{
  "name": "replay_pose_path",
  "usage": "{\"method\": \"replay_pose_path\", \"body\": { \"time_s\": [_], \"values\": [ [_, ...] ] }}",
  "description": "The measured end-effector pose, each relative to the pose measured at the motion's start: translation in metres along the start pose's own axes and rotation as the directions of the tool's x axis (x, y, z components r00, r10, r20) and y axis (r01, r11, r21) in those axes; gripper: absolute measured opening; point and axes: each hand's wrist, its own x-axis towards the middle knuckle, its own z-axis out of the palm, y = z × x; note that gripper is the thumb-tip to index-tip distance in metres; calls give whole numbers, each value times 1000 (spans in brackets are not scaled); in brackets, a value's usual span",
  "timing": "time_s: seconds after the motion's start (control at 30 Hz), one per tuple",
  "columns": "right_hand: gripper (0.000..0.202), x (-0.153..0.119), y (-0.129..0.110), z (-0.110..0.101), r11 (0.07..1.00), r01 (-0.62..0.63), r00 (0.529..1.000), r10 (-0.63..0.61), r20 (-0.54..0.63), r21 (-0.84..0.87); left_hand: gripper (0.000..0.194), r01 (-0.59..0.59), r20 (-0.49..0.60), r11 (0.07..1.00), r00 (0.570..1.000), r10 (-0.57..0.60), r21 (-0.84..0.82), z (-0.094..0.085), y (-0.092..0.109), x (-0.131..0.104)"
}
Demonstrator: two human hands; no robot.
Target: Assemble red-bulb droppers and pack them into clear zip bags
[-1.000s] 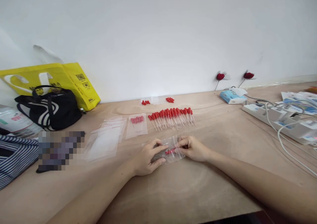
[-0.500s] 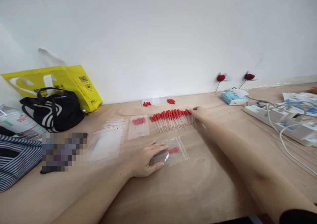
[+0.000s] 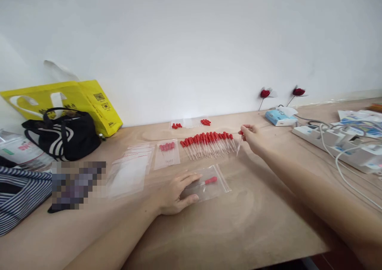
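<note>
My left hand (image 3: 180, 192) lies with spread fingers on a clear zip bag (image 3: 219, 186), which has one red-topped dropper (image 3: 210, 180) in it. Pinched by its red bulb, another dropper (image 3: 238, 146) hangs tip down from my right hand (image 3: 249, 136), just right of the row. That row of red-topped droppers (image 3: 205, 142) lies side by side at the centre. A bag with several droppers (image 3: 167, 152) is left of the row, and flat clear bags (image 3: 129, 172) overlap farther left.
Small bags of red bulbs (image 3: 205, 122) lie near the wall. A yellow bag (image 3: 98, 103) and black bag (image 3: 71, 133) stand at the left. At the right are a tissue pack (image 3: 280, 117) and a power strip (image 3: 337, 146) with cables.
My right hand has lifted one dropper from the right end of the row and moved slightly right with it. My left hand stays on the zip bag.
</note>
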Motion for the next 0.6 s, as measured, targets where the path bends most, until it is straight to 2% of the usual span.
{"method": "replay_pose_path", "body": {
  "time_s": [0.07, 0.13, 0.27, 0.37, 0.6],
  "values": [
    [24, -23, 3, -7, 972, 37, 999, -43, 21, 231, 50, 14, 31, 1000, 999, -14, 2, -2, 1, -1],
    [29, -47, 8, -10, 936, 39, 992, -79, 101, 350, 51, 17, 47, 1000, 999, -17, 4, -3, 1, -1],
    [32, -77, 15, -7, 901, -63, 987, -9, 162, 429, 54, -9, 36, 1000, 999, 9, 16, 1, -1, 0],
    [30, -84, 15, -2, 867, -138, 982, 56, 182, 478, 54, -22, 20, 1000, 1000, 22, 21, 3, -3, 1],
    [31, -98, 17, 7, 818, -235, 956, 96, 278, 525, 55, -62, -35, 998, 998, 61, -18, 4, -2, 2]
  ]
}}
